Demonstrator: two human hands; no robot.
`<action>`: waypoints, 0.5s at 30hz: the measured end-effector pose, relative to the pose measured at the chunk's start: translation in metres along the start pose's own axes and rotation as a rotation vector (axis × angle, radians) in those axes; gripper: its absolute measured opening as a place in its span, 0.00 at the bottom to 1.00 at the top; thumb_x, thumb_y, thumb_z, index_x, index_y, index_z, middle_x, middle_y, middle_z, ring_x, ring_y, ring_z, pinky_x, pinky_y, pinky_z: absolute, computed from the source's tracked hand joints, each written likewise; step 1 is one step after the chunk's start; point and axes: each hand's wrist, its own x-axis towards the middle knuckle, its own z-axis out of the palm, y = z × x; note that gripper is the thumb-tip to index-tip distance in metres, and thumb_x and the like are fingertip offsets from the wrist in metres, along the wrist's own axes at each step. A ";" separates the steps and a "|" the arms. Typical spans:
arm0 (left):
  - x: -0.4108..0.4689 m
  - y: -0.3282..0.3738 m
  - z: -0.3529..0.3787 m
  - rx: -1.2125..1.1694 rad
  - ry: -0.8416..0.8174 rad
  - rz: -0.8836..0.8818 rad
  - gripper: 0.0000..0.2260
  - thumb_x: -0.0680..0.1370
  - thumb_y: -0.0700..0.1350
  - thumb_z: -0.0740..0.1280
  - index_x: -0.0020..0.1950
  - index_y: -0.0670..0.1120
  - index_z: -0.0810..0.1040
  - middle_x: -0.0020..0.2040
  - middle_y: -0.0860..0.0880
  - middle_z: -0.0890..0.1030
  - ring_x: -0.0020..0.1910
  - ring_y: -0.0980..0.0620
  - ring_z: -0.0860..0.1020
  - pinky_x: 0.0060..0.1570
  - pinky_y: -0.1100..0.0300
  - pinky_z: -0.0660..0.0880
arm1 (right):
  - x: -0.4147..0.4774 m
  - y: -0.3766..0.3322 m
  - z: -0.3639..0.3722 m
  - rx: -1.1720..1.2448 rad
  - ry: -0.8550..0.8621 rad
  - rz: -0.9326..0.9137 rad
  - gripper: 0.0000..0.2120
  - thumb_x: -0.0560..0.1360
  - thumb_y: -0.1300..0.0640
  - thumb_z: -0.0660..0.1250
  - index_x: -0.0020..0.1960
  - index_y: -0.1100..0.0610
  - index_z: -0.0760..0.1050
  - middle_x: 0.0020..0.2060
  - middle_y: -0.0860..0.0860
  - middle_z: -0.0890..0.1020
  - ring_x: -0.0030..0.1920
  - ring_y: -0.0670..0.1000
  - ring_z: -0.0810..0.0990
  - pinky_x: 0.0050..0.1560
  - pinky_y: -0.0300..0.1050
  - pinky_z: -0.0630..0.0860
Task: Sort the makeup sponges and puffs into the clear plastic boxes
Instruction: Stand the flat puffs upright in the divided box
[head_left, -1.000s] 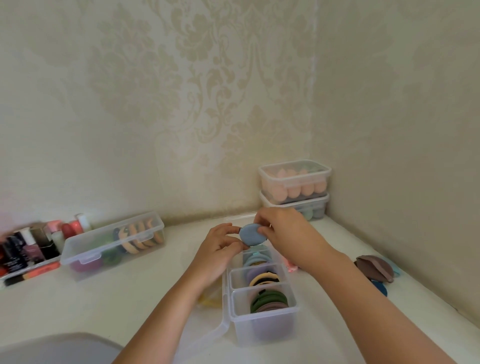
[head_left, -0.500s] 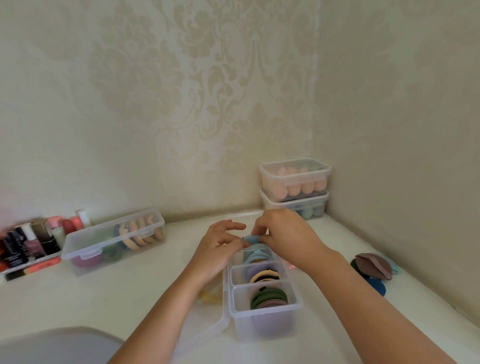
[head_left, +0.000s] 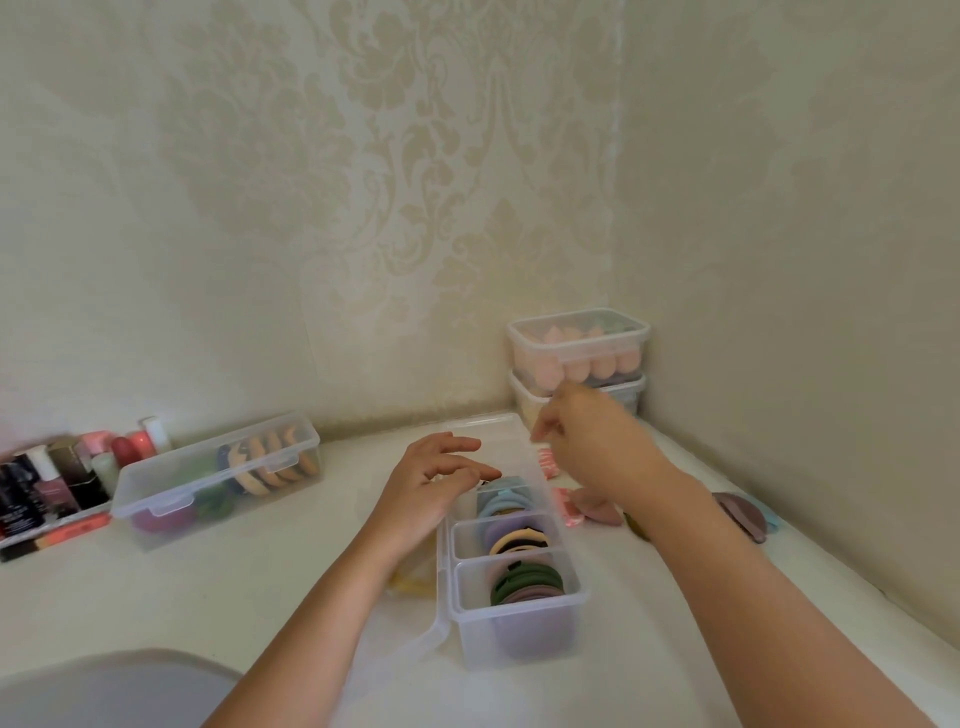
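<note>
A clear divided box (head_left: 519, 631) stands in front of me with puffs upright in its compartments: blue puffs (head_left: 501, 501) at the far end, lilac and cream ones (head_left: 514, 535) in the middle, green and mauve ones (head_left: 527, 584) nearest. My left hand (head_left: 434, 480) hovers at the box's far left edge, fingers relaxed and empty. Above the box's far right corner my right hand (head_left: 597, 441) is raised with loosely curled fingers, holding nothing. Loose puffs (head_left: 740, 512) in brown and blue lie on the white counter at the right.
Two lidded clear boxes of pink sponges (head_left: 579, 348) are stacked in the corner. Another open clear box (head_left: 215, 480) with orange and purple puffs sits at the left, beside a tray of cosmetics bottles (head_left: 49, 480). Pink wrapped items (head_left: 563, 506) lie right of the divided box.
Both hands held a blue puff above the divided box, lowered it into the far compartment and let go. The right hand has since lifted away to the right.
</note>
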 end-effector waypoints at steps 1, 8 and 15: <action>0.000 0.000 0.000 -0.003 0.004 -0.002 0.10 0.68 0.50 0.63 0.39 0.60 0.83 0.55 0.61 0.77 0.64 0.61 0.67 0.56 0.74 0.59 | 0.002 0.007 -0.007 -0.050 0.057 0.063 0.12 0.75 0.63 0.60 0.50 0.56 0.81 0.54 0.54 0.79 0.53 0.55 0.79 0.52 0.46 0.75; 0.001 -0.002 0.001 0.006 0.007 -0.005 0.13 0.76 0.38 0.65 0.42 0.54 0.84 0.56 0.59 0.77 0.65 0.58 0.66 0.59 0.68 0.60 | -0.008 0.068 -0.039 -0.363 -0.492 0.491 0.15 0.80 0.61 0.56 0.65 0.62 0.70 0.61 0.56 0.75 0.56 0.54 0.75 0.52 0.43 0.70; 0.000 0.000 0.002 -0.042 0.015 0.000 0.12 0.67 0.49 0.62 0.35 0.64 0.83 0.55 0.60 0.78 0.64 0.61 0.66 0.59 0.68 0.60 | -0.016 0.087 -0.042 -0.405 -0.613 0.568 0.19 0.79 0.65 0.55 0.68 0.59 0.70 0.65 0.56 0.73 0.60 0.54 0.74 0.59 0.43 0.71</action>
